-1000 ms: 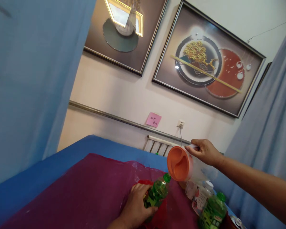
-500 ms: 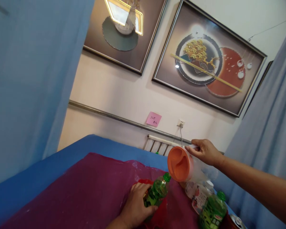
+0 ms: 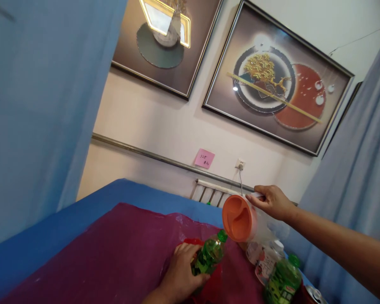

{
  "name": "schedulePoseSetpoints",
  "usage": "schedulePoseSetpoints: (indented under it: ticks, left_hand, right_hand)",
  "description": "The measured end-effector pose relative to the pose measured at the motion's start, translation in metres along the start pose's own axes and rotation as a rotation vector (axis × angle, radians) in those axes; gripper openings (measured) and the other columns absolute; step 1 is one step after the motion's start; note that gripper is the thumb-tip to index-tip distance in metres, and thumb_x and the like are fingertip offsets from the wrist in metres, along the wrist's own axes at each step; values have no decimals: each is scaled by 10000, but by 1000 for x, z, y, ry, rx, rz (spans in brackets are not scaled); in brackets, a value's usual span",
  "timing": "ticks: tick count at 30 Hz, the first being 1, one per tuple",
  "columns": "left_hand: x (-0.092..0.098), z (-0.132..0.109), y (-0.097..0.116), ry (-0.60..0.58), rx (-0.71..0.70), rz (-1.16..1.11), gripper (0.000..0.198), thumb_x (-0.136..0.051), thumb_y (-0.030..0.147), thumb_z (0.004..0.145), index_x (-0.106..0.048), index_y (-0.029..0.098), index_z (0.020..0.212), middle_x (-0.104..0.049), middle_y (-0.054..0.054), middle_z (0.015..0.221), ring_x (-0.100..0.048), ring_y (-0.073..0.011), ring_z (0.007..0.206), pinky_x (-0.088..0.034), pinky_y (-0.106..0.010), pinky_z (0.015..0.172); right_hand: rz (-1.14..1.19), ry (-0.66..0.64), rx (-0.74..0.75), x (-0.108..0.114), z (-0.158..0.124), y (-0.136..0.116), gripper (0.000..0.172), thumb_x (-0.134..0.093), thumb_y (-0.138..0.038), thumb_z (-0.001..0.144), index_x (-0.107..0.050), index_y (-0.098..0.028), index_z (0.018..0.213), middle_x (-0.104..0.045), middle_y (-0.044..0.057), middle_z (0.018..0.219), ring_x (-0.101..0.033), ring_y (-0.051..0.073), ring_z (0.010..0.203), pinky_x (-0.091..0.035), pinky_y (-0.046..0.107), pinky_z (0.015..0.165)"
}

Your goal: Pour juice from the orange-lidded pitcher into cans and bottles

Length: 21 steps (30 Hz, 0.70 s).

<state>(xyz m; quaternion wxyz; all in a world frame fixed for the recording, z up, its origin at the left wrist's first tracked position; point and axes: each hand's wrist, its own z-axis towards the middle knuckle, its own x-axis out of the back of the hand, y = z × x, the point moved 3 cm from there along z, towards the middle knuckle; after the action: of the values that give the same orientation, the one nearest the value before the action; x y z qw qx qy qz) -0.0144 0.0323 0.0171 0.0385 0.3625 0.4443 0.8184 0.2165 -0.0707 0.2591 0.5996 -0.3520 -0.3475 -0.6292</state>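
Note:
My left hand [image 3: 183, 270] is closed round a green plastic bottle [image 3: 210, 253] with a green cap, tilted over a red item [image 3: 218, 278] that is mostly hidden. Higher up and to the right, my right hand [image 3: 270, 202] grips the handle of a clear plastic pitcher [image 3: 262, 230] with an orange lid [image 3: 237, 218]. The pitcher leans over, its lid facing left toward the bottle's cap. A small gap seems to lie between lid and cap. I cannot make out any liquid running from the pitcher.
At the right edge stand a white-capped bottle [image 3: 267, 264], another green bottle [image 3: 283, 278] and a drink can [image 3: 313, 294]. A purple plastic sheet [image 3: 107, 253] covers the blue bed surface [image 3: 139, 190]. Blue curtains [image 3: 47, 105] hang on both sides; a metal rail [image 3: 164, 159] runs along the wall.

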Motion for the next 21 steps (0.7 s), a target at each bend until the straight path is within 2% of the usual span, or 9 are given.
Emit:
schedulePoseSetpoints:
  ticks: [21]
  left_hand:
    - [-1,-1,0,-3,-9,9,568,-867,252,561,-698,244,1103,-705,-48,1135,-581,-288,1088,-404,-385,984]
  right_hand:
    - [-4,12,25,3,-1,-4,522,-518,-618,890,-345,-241,573,-394,-44,474,-332,109,463,-237,267,491]
